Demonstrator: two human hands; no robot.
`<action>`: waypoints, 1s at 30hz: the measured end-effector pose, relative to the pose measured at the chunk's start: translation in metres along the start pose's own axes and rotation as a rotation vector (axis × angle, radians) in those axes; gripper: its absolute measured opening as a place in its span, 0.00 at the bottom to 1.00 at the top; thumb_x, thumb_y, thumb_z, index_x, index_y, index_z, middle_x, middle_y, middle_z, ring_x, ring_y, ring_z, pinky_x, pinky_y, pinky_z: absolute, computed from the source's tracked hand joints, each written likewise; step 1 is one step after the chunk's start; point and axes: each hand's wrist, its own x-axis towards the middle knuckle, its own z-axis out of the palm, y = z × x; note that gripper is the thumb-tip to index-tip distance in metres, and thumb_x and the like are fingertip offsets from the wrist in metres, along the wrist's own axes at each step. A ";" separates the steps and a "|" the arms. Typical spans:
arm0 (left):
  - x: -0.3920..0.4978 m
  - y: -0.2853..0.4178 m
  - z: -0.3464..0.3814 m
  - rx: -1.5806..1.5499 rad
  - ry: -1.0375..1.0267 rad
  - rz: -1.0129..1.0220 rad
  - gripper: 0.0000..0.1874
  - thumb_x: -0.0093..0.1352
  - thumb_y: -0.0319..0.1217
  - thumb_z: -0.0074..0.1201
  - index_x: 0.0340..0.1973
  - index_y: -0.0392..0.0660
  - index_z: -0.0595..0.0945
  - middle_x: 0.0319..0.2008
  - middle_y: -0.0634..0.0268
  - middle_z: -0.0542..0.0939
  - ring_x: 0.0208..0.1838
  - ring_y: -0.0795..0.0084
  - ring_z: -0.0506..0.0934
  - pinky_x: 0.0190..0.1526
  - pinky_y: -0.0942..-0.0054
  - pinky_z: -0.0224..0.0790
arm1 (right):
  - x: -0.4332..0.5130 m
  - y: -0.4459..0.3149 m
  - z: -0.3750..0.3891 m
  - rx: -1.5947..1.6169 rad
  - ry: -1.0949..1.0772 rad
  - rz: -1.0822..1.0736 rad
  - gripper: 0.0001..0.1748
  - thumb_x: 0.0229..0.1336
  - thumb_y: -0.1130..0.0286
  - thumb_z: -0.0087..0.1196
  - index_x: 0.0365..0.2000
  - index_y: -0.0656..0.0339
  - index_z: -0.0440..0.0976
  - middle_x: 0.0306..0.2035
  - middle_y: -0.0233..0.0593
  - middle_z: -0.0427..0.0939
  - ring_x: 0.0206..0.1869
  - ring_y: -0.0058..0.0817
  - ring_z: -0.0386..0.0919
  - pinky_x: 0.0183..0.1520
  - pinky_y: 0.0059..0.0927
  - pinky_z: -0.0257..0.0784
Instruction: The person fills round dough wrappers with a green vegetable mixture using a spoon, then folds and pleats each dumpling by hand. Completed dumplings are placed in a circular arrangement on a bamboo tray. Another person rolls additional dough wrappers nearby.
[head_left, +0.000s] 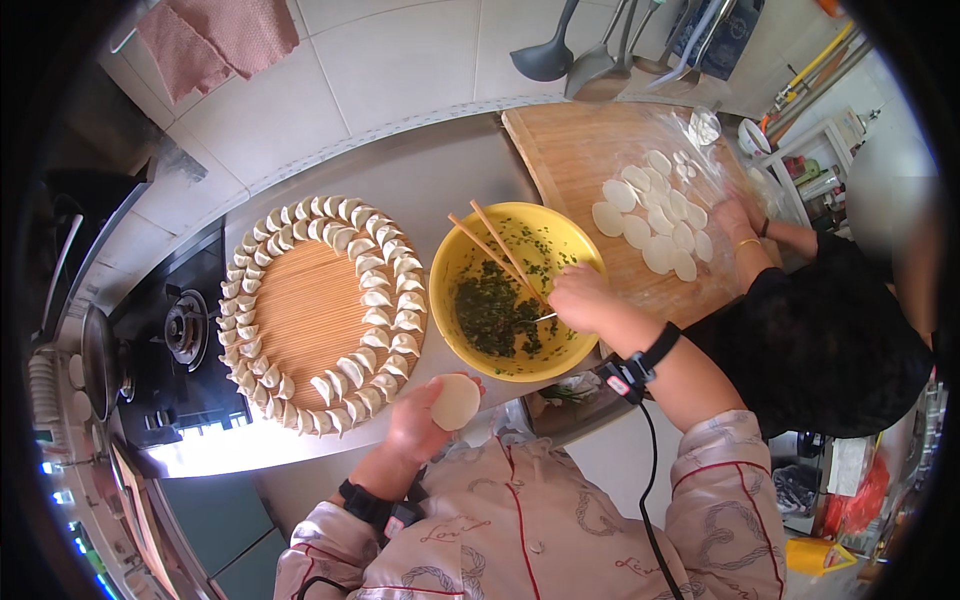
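Note:
A round dumpling wrapper (455, 403) lies flat on my left hand (417, 421), held in front of my chest. Over the right side of a yellow bowl (517, 370), my right hand (581, 300) grips a thin metal utensil (545, 318) whose tip is in the dark green, chopped filling (487, 315). Its working end is partly buried, so its kind is unclear. Two wooden chopsticks (491, 244) lean in the bowl, their upper ends past the far rim. To the left, a round slatted tray (315, 300) carries folded dumplings (373, 298) in two rings along its edge.
A wooden board (555, 142) at right bears loose wrappers (660, 217) and small dough pieces (684, 166). A co-worker's hands (739, 217) rest at its right edge. A gas burner (185, 330) is at far left. A ladle (544, 60) hangs on the wall. A black cable (651, 480) trails from my right wrist.

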 end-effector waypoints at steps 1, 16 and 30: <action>0.003 -0.003 0.000 -0.027 0.001 -0.014 0.22 0.74 0.37 0.33 0.54 0.30 0.69 0.53 0.47 0.74 0.59 0.53 0.71 0.61 0.58 0.61 | -0.006 -0.001 -0.006 0.104 0.021 0.033 0.11 0.51 0.71 0.48 0.26 0.60 0.81 0.31 0.40 0.81 0.38 0.39 0.77 0.41 0.39 0.71; 0.024 -0.009 0.027 -0.059 0.018 -0.059 0.24 0.76 0.36 0.26 0.61 0.33 0.62 0.61 0.52 0.67 0.63 0.56 0.67 0.65 0.60 0.55 | -0.031 -0.052 0.002 0.486 0.055 0.015 0.08 0.51 0.72 0.47 0.23 0.61 0.76 0.26 0.46 0.78 0.33 0.46 0.78 0.36 0.46 0.72; -0.008 0.028 0.038 0.004 -0.162 -0.221 0.24 0.76 0.39 0.29 0.54 0.31 0.69 0.53 0.47 0.74 0.59 0.54 0.71 0.64 0.57 0.58 | -0.105 -0.027 0.004 2.093 0.068 0.431 0.11 0.61 0.72 0.49 0.40 0.67 0.78 0.19 0.22 0.64 0.19 0.11 0.55 0.20 0.16 0.47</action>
